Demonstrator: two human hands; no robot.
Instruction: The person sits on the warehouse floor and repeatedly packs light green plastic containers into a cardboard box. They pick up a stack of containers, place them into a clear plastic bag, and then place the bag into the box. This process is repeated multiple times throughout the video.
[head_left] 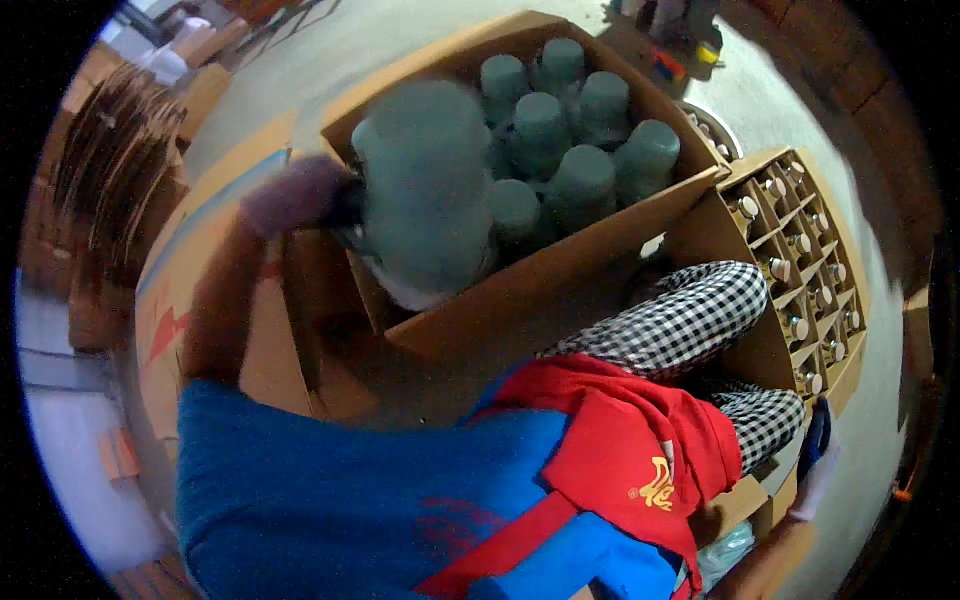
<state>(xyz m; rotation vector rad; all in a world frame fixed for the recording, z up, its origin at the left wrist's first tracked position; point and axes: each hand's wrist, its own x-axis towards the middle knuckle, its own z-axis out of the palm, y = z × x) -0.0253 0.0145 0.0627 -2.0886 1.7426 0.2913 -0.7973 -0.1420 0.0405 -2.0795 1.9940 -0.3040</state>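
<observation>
The left hand [295, 195], blurred and seemingly gloved in purple, grips a large teal jar [425, 190] at its side, held over the near left corner of an open cardboard box [560, 265]. The jar is smooth and cylindrical with a paler base. Inside the box stand more teal jars [570, 130], packed close with their round tops up. To the right, a second carton [745, 355] with cardboard dividers holds small white-capped bottles [800, 243], one per cell. The right hand [815, 455], at the lower right, touches something blue; whether it grips cannot be told.
</observation>
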